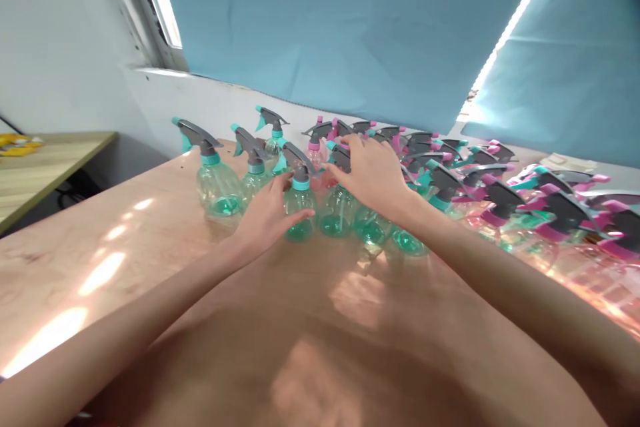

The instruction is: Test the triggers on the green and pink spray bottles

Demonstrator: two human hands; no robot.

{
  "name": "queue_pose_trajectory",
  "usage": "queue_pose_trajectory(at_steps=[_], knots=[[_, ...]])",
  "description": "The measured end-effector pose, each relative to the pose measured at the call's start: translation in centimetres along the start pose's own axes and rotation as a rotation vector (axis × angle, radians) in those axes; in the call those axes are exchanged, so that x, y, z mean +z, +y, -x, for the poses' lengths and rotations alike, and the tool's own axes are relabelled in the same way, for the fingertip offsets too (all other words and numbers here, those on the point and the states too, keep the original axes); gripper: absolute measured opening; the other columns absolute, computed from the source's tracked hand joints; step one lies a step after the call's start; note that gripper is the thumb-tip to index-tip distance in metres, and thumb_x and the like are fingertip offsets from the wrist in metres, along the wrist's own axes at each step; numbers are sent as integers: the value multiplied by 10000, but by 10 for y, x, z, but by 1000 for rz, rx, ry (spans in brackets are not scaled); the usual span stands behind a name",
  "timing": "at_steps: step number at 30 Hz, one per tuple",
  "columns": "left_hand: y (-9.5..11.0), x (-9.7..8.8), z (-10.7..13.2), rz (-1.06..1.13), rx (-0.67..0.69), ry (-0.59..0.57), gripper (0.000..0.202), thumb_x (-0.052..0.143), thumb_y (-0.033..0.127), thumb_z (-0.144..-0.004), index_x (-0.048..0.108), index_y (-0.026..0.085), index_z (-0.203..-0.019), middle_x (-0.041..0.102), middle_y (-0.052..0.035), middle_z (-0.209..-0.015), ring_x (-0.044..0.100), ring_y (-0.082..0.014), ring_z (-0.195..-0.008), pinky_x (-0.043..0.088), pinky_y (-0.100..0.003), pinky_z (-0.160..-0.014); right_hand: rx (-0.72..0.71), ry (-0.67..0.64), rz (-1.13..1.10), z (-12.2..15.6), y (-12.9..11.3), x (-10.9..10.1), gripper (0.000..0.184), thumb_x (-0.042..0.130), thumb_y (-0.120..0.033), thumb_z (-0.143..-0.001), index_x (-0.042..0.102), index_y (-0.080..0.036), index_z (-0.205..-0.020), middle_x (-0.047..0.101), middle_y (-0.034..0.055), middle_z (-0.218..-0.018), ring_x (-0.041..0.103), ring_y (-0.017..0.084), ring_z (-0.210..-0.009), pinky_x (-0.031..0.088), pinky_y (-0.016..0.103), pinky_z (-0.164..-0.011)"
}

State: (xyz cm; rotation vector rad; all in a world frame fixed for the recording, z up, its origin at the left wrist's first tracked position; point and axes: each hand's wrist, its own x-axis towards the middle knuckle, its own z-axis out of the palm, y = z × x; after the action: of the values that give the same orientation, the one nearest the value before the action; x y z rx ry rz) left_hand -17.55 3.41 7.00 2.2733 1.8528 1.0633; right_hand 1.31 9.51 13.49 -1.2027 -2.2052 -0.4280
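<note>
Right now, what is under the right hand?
The right hand lies over a green spray bottle; its clear body and part of its grey trigger head show. The palm covers the rest of the head, so the grip cannot be seen.

green bottle (pixel 301 203): partly behind left hand (pixel 263 217) | pink bottles (pixel 620 230): cut off right

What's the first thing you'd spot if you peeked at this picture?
A big crowd of spray bottles, teal-topped and pink-topped, fills the far side of the wooden table. In the middle, the left hand wraps around one teal spray bottle, while the right hand rests spread over the grey trigger heads beside it. Behind everything hang blue blinds with bright light at their edges.
</note>
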Motion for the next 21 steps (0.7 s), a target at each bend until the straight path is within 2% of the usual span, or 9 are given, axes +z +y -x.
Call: queue_pose_trajectory(at_steps=[6,12,16,21], knots=[[-6,5,-9,-16,0,0,616,686,466,-857,410,167,-1319,577,-155,-1299,578,-352,-1174,482,-498,-939,90,-142,-53,-4,-3,1,516,575,-285,-918,450,-25,-1345,720,209,-977,696,370,-911,513,408,-718],[-9,9,-17,-26,-8,6,656,715,428,-844,389,165,-1349,575,-168,-1312,572,-361,-1190,485,-488,-941,108,-207,-69,-4,1,-1,441,508,-221,-950,454,-34,-1346,727,179,-921,686,350,-904,482,383,-717],[-12,12,-19,-30,-8,16,644,695,458,-853,394,183,-1351,582,-160,-1297,568,-367,-1192,481,-501,-939,117,-222,-107,-3,6,-1,466,471,-251,-972,401,-35,-1379,722,153,-862,683,331,-875,460,356,-680],[-13,15,-19,-28,-17,27,645,663,501,-855,406,189,-1358,562,-162,-1297,549,-380,-1205,472,-527,-940,102,-236,-169,0,9,0,441,444,-273,-983,410,-55,-1365,709,138,-846,681,310,-827,451,351,-657]])
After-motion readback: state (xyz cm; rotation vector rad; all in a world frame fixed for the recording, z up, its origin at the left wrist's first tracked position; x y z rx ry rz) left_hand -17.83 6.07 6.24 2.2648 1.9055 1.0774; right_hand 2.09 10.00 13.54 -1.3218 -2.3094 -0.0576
